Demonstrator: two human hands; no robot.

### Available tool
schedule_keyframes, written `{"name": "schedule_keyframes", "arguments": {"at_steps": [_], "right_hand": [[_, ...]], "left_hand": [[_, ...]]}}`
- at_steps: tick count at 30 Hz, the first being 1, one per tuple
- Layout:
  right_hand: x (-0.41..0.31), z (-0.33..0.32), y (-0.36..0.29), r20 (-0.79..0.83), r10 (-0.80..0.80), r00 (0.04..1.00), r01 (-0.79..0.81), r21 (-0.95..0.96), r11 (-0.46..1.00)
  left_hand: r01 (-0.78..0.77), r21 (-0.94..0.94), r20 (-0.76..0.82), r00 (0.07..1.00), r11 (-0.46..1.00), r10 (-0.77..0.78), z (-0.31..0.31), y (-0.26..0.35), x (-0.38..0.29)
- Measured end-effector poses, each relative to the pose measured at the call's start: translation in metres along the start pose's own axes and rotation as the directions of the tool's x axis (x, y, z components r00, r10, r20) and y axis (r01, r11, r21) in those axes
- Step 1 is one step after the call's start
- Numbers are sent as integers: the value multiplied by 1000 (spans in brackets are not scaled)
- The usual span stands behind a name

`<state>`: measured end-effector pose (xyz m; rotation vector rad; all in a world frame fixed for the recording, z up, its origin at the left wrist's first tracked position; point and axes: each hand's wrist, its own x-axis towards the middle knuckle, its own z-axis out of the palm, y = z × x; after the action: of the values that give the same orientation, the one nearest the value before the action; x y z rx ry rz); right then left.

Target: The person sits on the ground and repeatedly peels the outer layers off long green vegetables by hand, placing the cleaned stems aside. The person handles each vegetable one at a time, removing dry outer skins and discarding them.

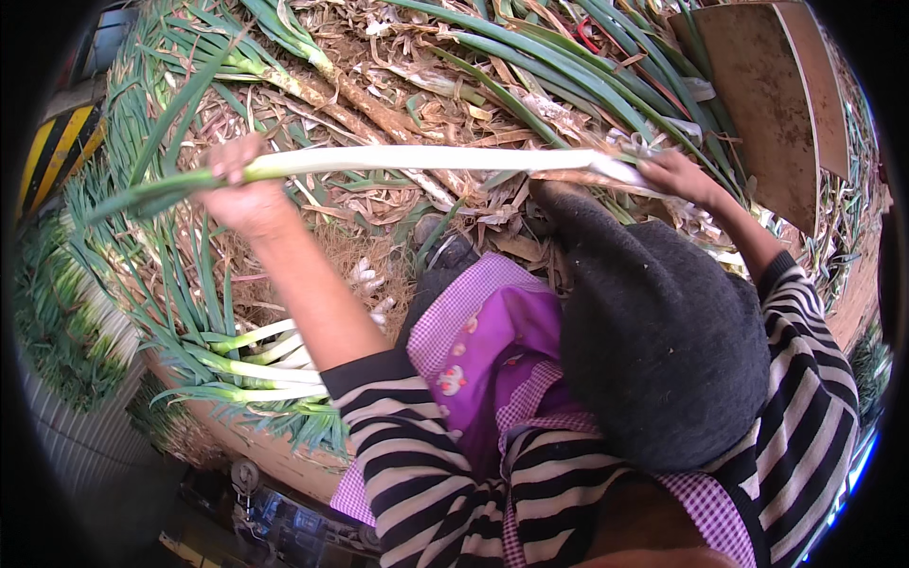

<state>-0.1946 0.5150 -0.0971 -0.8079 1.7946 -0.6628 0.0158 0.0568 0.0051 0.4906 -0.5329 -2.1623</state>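
A long Welsh onion (426, 157) with a bare white shank stretches level between my two hands. My left hand (245, 184) is wrapped around it where the white turns to green leaves. At the other end, my right hand (678, 176) grips the pale, loosened outer layer (618, 170). A brownish strip of skin (561, 176) runs along the underside there. Below my left forearm lie several white-shanked onions (273, 369), their green tops pointing left. Beyond my left hand, onions with brown, soil-stained sheaths (348, 99) rest on the litter.
Dry husks and peelings (461, 106) cover the ground ahead. Long green leaves (568, 64) lie across the upper right, beside a brown board (753, 106). Stacked onions (85, 312) stand at far left, below a yellow-and-black striped panel (57, 156). My dark-clad knee (660, 341) is raised.
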Motion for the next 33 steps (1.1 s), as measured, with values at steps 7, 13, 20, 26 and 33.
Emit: {"name": "schedule_keyframes", "arguments": {"at_steps": [7, 13, 20, 26, 33], "right_hand": [[-6, -24, -61, -282, -444, 851, 308, -418, 855], [120, 23, -157, 302, -381, 874, 359, 127, 925], [120, 35, -138, 377, -565, 734, 308, 557, 771], [28, 0, -11, 113, 123, 986, -157, 873, 462], [60, 9, -63, -56, -500, 864, 456, -335, 825]], "left_hand": [[-43, 147, -221, 972, 988, 76, -40, 51, 21], [-143, 148, -355, 916, 979, 188, 18, 23, 12], [103, 312, -305, 952, 944, -3, 2, -29, 4], [-36, 283, -385, 911, 959, 148, -7, 56, 24], [-98, 348, -296, 932, 932, 208, -27, 171, -19]]}}
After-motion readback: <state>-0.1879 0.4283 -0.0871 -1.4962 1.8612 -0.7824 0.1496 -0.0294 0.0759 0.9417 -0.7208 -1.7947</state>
